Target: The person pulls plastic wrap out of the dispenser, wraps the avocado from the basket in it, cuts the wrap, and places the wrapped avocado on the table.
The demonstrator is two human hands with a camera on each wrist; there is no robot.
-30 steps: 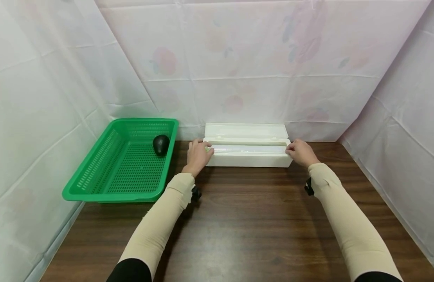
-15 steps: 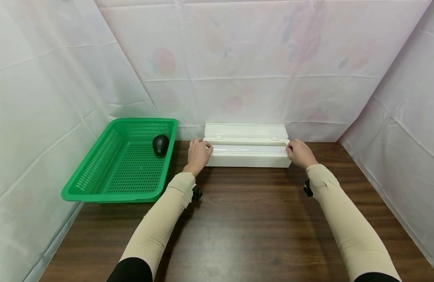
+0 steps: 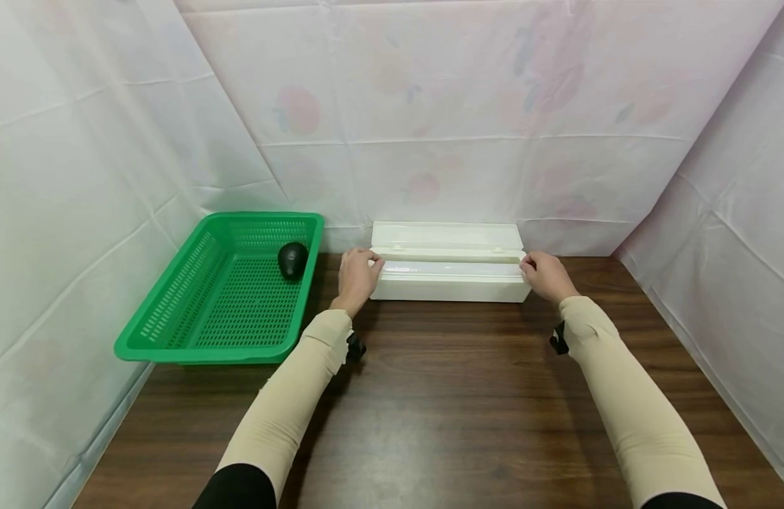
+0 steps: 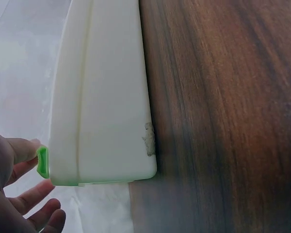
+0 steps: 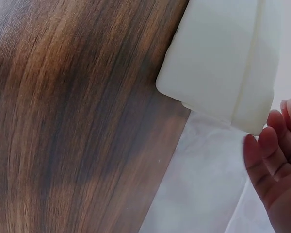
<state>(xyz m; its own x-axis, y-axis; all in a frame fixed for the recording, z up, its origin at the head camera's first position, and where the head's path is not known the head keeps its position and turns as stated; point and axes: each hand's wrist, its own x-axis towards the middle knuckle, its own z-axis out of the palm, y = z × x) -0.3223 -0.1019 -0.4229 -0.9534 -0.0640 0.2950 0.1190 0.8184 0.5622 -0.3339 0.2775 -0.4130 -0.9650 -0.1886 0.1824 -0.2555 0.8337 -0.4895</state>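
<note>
White box (image 3: pixel 449 290): standing open at table's (image 3: pixel 455 396) far edge
Left hand (image 3: pixel 356 278): pinching green tab (image 4: pixel 44 165)
Right hand (image 3: pixel 548 276): touching box end; grip, cannot tell

Bright, soft light, pale glare on tabletop (image 3: pixel 455 403), shadow along left sleeve (image 3: pixel 286 399), dimmer wrist views

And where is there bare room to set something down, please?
Table between the sleeves, in front of the box; basket, left of the dark object. Crowded: the box's ends, by the left hand and right hand.
</note>
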